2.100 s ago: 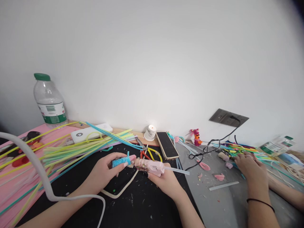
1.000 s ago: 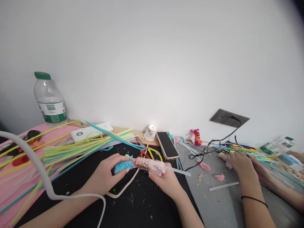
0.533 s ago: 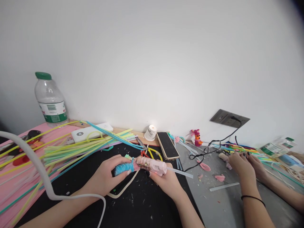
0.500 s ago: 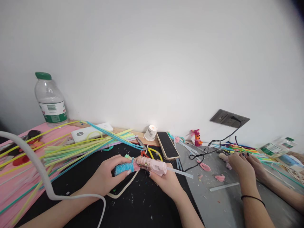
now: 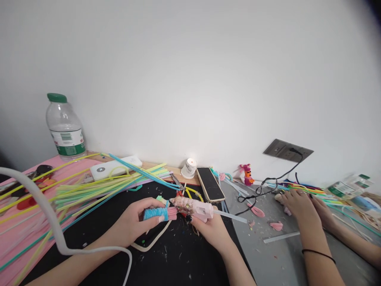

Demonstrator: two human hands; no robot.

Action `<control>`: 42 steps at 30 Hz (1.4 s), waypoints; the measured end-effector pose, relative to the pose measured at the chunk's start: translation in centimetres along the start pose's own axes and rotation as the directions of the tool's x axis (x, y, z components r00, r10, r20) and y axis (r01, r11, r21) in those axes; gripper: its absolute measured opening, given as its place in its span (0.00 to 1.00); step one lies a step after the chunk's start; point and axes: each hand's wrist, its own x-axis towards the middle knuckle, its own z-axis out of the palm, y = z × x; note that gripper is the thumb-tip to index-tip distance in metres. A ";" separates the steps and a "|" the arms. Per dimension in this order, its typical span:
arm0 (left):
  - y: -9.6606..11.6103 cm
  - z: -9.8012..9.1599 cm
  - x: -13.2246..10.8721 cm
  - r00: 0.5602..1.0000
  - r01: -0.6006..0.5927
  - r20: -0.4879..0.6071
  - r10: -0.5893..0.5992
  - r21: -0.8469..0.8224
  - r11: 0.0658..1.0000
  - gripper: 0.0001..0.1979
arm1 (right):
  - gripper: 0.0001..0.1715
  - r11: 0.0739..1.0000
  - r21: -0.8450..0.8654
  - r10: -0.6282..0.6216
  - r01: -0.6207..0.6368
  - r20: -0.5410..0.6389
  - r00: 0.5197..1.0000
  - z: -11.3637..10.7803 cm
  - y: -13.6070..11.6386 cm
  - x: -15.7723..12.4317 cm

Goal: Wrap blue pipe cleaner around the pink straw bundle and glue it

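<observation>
My left hand [image 5: 135,222] is closed round a small fuzzy piece [image 5: 155,213], blue on its wrapped part with a pink end pointing right and a bit of pale green above. My right hand [image 5: 210,232] grips a pale pink glue gun [image 5: 198,208], its stained nozzle end pointing left, close above the pink end. A translucent glue stick [image 5: 230,216] sticks out of the gun's back toward the right. Whether the nozzle touches the piece I cannot tell. Both hands are over a black mat [image 5: 178,262].
Behind lie pliers [image 5: 176,180], a paper cup [image 5: 189,168] and a phone [image 5: 210,183]. Pipe cleaners [image 5: 98,190], a power strip [image 5: 114,167] and a bottle [image 5: 66,127] are left. A white cable [image 5: 50,214] crosses the left front. Another person's hands [image 5: 300,206] work at right.
The glue gun has shifted slightly right and its nozzle has lifted off to above the piece, so more of the pink end shows. The other person's hands have moved slightly.
</observation>
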 end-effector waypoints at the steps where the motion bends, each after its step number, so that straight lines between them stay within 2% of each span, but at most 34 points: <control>1: 0.0 0.0 0.0 1.000 0.001 0.009 -0.001 -0.006 1.000 0.13 | 0.13 0.999 0.031 0.005 -0.006 0.029 1.000 -0.1 0.0 0.0; 7: 0.1 -0.1 -0.2 0.994 -0.102 -0.021 0.104 0.063 0.993 0.11 | 0.17 0.991 0.109 0.065 -0.077 0.111 0.992 -0.8 0.0 -0.3; 13: 0.0 0.0 -0.2 0.992 -0.119 -0.022 0.121 0.081 0.990 0.10 | 0.21 0.981 0.140 0.111 -0.135 0.165 0.980 -1.3 -0.4 -0.4; 18: 0.7 -0.1 -0.3 0.993 -0.118 0.022 0.117 0.080 0.990 0.10 | 0.21 0.979 0.146 0.112 -0.139 0.177 0.978 -1.3 -0.4 -0.3; 28: 0.8 -0.2 -0.3 0.992 -0.125 0.031 0.123 0.098 0.987 0.09 | 0.18 0.983 0.159 0.087 -0.096 0.066 0.994 -1.2 0.0 -0.3; 33: 0.6 -0.2 -0.4 0.990 -0.142 0.027 0.140 0.100 0.985 0.09 | 0.18 0.978 0.146 0.130 -0.150 0.139 0.982 -1.3 0.3 -0.4; 42: -0.1 -0.1 -0.1 0.987 -0.158 0.028 0.155 0.118 0.980 0.09 | 0.18 0.978 0.138 0.143 -0.156 0.100 0.985 -1.2 0.1 -0.4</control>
